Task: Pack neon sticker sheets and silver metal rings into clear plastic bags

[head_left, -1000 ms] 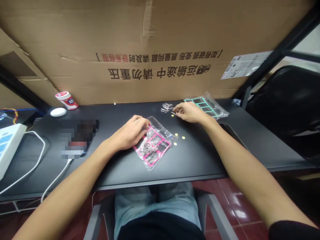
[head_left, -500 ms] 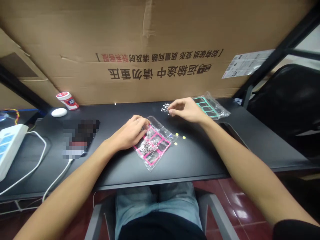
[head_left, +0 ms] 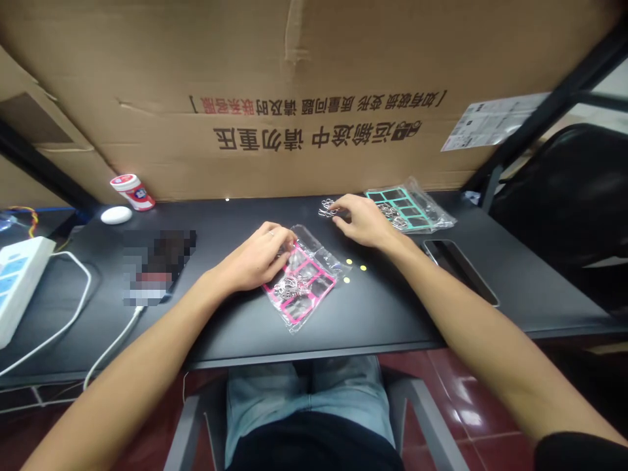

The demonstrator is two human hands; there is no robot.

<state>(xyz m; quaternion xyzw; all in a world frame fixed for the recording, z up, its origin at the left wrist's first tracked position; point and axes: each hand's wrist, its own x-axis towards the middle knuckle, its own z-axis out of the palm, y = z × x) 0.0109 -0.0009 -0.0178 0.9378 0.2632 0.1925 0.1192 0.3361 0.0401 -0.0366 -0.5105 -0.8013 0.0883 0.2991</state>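
A clear plastic bag (head_left: 320, 254) with a pink grid frame (head_left: 300, 318) and a cluster of small silver metal rings lies on the black table in front of me. My left hand (head_left: 267, 255) is closed at the bag's upper left edge, its fingers curled over the plastic. Farther back, a small heap of silver metal rings (head_left: 326, 209) rests on the table. My right hand (head_left: 360, 219) is beside that heap, thumb and index finger apart at its right edge, with nothing visible between them. Several small yellow discs (head_left: 363, 267) lie right of the pink frame's bag.
Behind my right hand lies another clear bag with a teal grid frame (head_left: 409, 206). A phone (head_left: 458, 269) is near my right forearm. At left are a red-white bottle (head_left: 135, 193), a white oval case (head_left: 116, 215), a blurred-out item (head_left: 159, 268) with a cable, and a power strip (head_left: 22, 281).
My right thumb and fingers have parted from a pinch, and the hand has shifted slightly left. More of the teal frame's bag and the phone shows. My left hand stays on the bag.
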